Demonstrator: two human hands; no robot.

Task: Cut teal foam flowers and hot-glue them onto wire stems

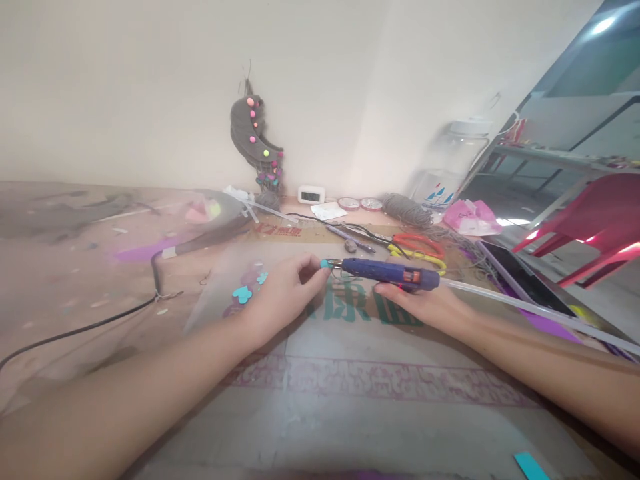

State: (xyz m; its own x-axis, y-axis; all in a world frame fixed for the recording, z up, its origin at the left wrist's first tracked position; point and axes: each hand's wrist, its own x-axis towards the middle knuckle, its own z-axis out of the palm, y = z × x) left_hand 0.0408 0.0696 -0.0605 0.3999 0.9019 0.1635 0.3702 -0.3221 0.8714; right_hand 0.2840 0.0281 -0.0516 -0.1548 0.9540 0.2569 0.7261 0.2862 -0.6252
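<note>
Gripping the blue glue gun [390,273] about its body, the right hand [425,303] rests on the cardboard sheet [350,373]; nozzle points to 9 o'clock; the left hand [280,293] pinches a small teal piece [325,264] between thumb and forefinger, at the nozzle tip; teal cut-outs [243,293] lie just beside that hand at 9 o'clock; a clear glue stick [525,307] trails from the gun toward 4 o'clock

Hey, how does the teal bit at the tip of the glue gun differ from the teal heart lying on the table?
The teal bit is pinched by the left hand at the tip of the glue gun, held in the right hand; the teal heart lies flat on the table, untouched. The teal bit is partly hidden, its shape unclear; the teal heart shows whole. Both share one colour.
</note>
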